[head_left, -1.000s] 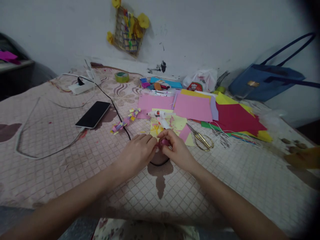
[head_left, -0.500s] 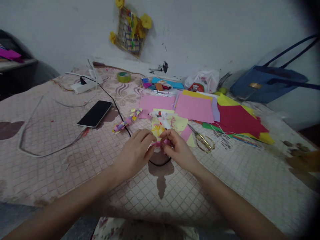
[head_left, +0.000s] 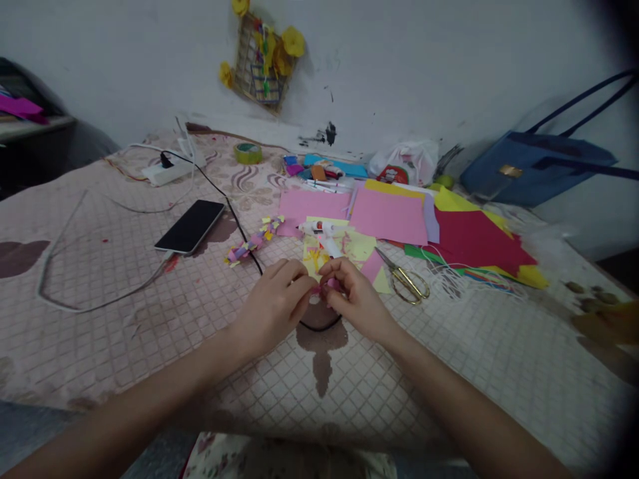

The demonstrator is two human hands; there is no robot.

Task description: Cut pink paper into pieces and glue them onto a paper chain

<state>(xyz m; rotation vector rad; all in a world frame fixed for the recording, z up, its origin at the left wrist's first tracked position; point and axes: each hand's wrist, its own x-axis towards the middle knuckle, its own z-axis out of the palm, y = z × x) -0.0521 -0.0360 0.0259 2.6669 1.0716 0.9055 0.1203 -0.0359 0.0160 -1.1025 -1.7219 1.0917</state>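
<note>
A: And the left hand (head_left: 277,303) has come in; half a second ago it stood a little off the pink piece (head_left: 333,285), now its curled fingertips are right at that edge!

B: Is it gripping, though?

A: Cannot tell; the fingers hide the contact; the right hand (head_left: 354,293), meanwhile, is pinching the pink piece between thumb and forefinger, just on the person's side of the glue gun (head_left: 324,228).

B: So both hands are on or at one small piece (fiddly stuff, by the look of it); to my eye that's close two-handed work.

A: Nothing else stirs; the scissors (head_left: 409,283) lie right of the glue gun, the decorated strip (head_left: 254,241) to its left, both untouched.
</note>
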